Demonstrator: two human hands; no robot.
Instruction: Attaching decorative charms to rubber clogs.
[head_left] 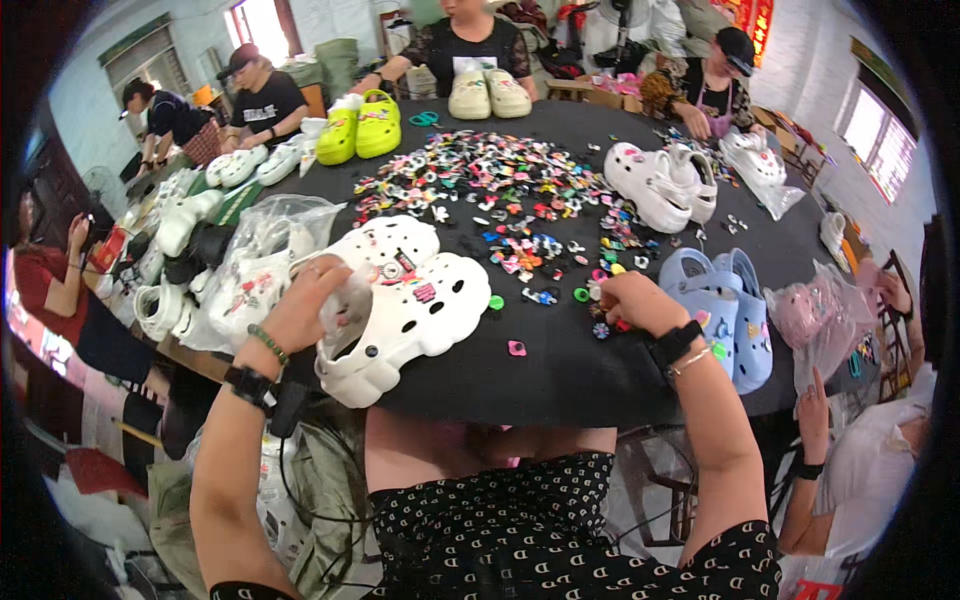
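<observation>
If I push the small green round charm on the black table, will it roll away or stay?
The green round charm looks flat like a button, so it would probably slide, not roll. It seems tiny and light, so a slight push from the right hand could scatter it. The black table looks smooth.

bright daylight from blown-out windows (262, 20) at the back and right; soft shadows, strong fisheye bending, black rim, slight blur.

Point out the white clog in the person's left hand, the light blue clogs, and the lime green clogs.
white clog (425, 320): head view, on its holed upper.
light blue clogs (712, 300): head view, on the upper of the left one.
lime green clogs (378, 125): head view, on the right one's toe.
</observation>
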